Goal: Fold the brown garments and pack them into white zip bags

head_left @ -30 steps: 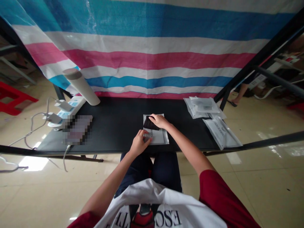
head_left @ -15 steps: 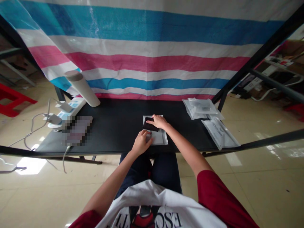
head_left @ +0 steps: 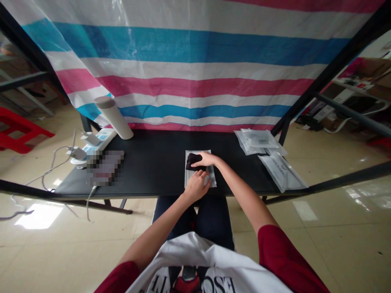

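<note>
A small plastic bag (head_left: 213, 181) with a pale, partly see-through surface lies flat near the front edge of the black table (head_left: 152, 162). On its far half is a bunched black piece of cloth (head_left: 192, 160), its exact kind not clear. My right hand (head_left: 207, 158) reaches in from the right, thumb and fingers closed on the cloth. Just nearer to me, my left hand (head_left: 197, 186) rests over the bag's near part, fingers bent slightly and thumb apart. It covers much of the bag's lower left.
Several packed plastic bags (head_left: 282, 173) lie at the table's right end. To the left are a white bottle (head_left: 115, 118), a power strip (head_left: 105, 140) with chargers and cables, and a blurred phone-like object (head_left: 106, 167). A striped sheet (head_left: 189, 85) hangs behind.
The cloth has gone from lying flat to bunched up in my right hand. My left hand has moved right, further over the bag. The view has shifted slightly.
</note>
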Action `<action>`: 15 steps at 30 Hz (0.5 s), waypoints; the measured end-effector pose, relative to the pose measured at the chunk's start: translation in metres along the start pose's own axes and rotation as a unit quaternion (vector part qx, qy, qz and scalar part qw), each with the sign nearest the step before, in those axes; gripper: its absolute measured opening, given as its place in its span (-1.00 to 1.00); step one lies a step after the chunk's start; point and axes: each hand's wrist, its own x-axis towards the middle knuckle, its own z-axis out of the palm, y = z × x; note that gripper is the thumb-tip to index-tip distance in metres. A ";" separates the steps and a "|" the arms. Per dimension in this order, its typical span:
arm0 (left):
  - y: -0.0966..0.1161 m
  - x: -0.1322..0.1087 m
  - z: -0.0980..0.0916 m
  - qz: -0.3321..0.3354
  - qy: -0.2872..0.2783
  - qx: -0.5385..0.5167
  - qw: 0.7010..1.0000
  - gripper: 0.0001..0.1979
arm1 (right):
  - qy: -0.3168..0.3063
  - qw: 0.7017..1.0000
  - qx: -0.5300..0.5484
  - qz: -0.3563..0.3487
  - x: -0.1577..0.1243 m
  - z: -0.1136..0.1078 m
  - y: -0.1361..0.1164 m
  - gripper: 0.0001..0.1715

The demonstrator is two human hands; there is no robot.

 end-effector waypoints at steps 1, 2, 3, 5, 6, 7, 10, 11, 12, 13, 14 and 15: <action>0.003 0.005 0.002 -0.001 -0.013 0.003 1.000 -0.73 | 0.026 0.997 0.075 -0.003 -0.006 -0.001 0.003 -0.34; 0.005 0.009 0.004 -0.009 -0.025 0.009 1.000 -0.71 | 0.051 0.987 0.154 -0.004 -0.012 -0.002 0.006 -0.30; 0.006 0.012 0.005 -0.025 -0.036 0.018 0.999 -0.69 | 0.073 0.971 0.230 -0.006 -0.018 -0.003 0.008 -0.28; 0.006 0.016 0.005 -0.072 -0.058 0.043 0.995 -0.58 | 0.108 0.929 0.353 -0.006 -0.031 -0.006 0.013 -0.32; 0.006 0.017 0.004 -0.099 -0.066 0.061 0.991 -0.52 | 0.122 0.909 0.398 -0.001 -0.038 -0.007 0.016 -0.36; 0.005 0.017 0.003 -0.122 -0.073 0.079 0.987 -0.46 | 0.137 0.891 0.433 0.011 -0.044 -0.007 0.019 -0.38; 0.000 0.015 0.000 -0.156 -0.092 0.126 0.975 -0.39 | 0.202 0.844 0.491 0.072 -0.061 0.001 0.030 -0.37; -0.003 0.014 -0.002 -0.157 -0.098 0.136 0.973 -0.42 | 0.233 0.830 0.499 0.090 -0.065 0.006 0.034 -0.38; -0.005 0.013 -0.003 -0.157 -0.103 0.142 0.972 -0.45 | 0.266 0.815 0.504 0.104 -0.068 0.011 0.037 -0.39; -0.008 0.012 -0.005 -0.155 -0.108 0.144 0.971 -0.49 | 0.298 0.799 0.508 0.117 -0.070 0.018 0.040 -0.40; -0.010 0.011 -0.006 -0.153 -0.110 0.143 0.972 -0.52 | 0.326 0.783 0.513 0.127 -0.072 0.025 0.042 -0.41; -0.012 0.011 -0.008 -0.149 -0.112 0.140 0.972 -0.55 | 0.348 0.767 0.522 0.135 -0.073 0.032 0.042 -0.42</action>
